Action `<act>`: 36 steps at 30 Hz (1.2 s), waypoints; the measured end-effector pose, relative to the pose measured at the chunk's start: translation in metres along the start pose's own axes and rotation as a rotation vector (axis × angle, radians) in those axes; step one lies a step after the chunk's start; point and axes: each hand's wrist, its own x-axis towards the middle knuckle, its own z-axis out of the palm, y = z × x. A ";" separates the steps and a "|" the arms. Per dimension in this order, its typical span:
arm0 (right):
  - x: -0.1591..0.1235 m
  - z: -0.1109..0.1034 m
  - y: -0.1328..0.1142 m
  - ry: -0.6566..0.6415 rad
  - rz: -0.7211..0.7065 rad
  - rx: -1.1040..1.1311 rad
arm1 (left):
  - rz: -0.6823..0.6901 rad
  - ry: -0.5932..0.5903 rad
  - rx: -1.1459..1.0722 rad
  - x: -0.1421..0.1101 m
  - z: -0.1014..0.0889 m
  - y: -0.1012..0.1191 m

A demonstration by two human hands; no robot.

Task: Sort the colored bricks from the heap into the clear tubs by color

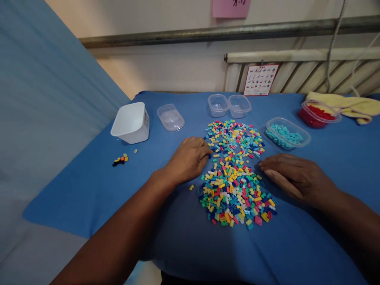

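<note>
Blocks (231, 194) apparently underwent picking. Left hand (191, 157) and right hand (297, 178) flanked them, narrowed, contents indiscernible. Next move likely required pinching.

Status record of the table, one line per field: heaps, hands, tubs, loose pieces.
heaps: far heap and near heap, mixed colours, meeting
left hand: at the heaps' left edge; grip unclear
right hand: beside the heaps' right edge; grip unclear
single-colour: turquoise pieces in an oblong tub, red pieces in a rounder tub
other containers: white bin at left, two transparent tubs at the back
loose: black, orange and yellow pieces in front of the white bin
</note>
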 end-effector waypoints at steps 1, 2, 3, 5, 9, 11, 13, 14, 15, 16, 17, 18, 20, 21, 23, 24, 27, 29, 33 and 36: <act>0.000 0.000 0.000 -0.005 -0.002 -0.002 | -0.019 -0.021 0.005 0.000 -0.001 0.000; 0.000 0.000 0.000 -0.008 -0.003 -0.004 | -0.038 -0.039 0.005 -0.001 -0.003 0.000; 0.000 0.000 0.000 -0.009 -0.004 -0.003 | -0.056 -0.054 0.001 -0.001 -0.004 0.000; 0.000 0.001 -0.001 -0.008 -0.003 0.003 | -0.083 -0.076 -0.008 -0.002 -0.005 -0.001; 0.000 0.001 -0.001 -0.012 0.016 0.028 | -0.096 -0.082 -0.023 -0.003 -0.005 -0.003; 0.000 0.001 -0.002 -0.016 0.023 0.031 | -0.107 -0.062 -0.068 -0.002 -0.006 -0.002; 0.001 0.001 -0.002 -0.016 0.026 0.041 | -0.118 -0.028 -0.138 -0.002 -0.007 -0.001; 0.002 0.002 -0.002 -0.016 0.029 0.052 | -0.124 -0.006 -0.168 -0.002 -0.008 0.000; 0.003 0.003 -0.002 -0.018 0.033 0.066 | -0.130 0.018 -0.191 -0.002 -0.008 0.001; 0.003 0.004 -0.003 -0.018 0.035 0.081 | -0.140 0.036 -0.209 -0.002 -0.008 0.003; 0.004 0.005 -0.003 -0.017 0.038 0.093 | -0.155 0.047 -0.223 -0.002 -0.007 0.004; 0.004 0.006 -0.003 -0.014 0.040 0.102 | -0.172 0.054 -0.234 -0.001 -0.007 0.004; 0.005 0.007 -0.003 -0.013 0.040 0.114 | -0.192 0.057 -0.240 0.003 -0.006 0.005; 0.005 0.008 -0.003 -0.013 0.038 0.118 | -0.185 0.058 -0.233 0.007 -0.006 0.006; 0.006 0.009 -0.003 -0.011 0.030 0.122 | -0.154 0.066 -0.204 0.018 -0.005 0.008; 0.006 0.009 -0.002 -0.011 0.025 0.121 | -0.144 0.059 -0.187 0.025 -0.005 0.009; 0.006 0.009 -0.002 -0.008 0.022 0.122 | -0.155 -0.025 -0.108 0.045 -0.002 0.015; 0.007 0.008 -0.002 -0.004 0.027 0.128 | -0.188 -0.085 -0.039 0.054 0.000 0.017; 0.010 0.007 -0.003 0.004 0.038 0.125 | -0.284 -0.087 -0.020 0.053 -0.002 0.009; 0.011 0.007 -0.004 0.007 0.045 0.128 | -0.291 -0.099 -0.098 0.046 -0.006 -0.004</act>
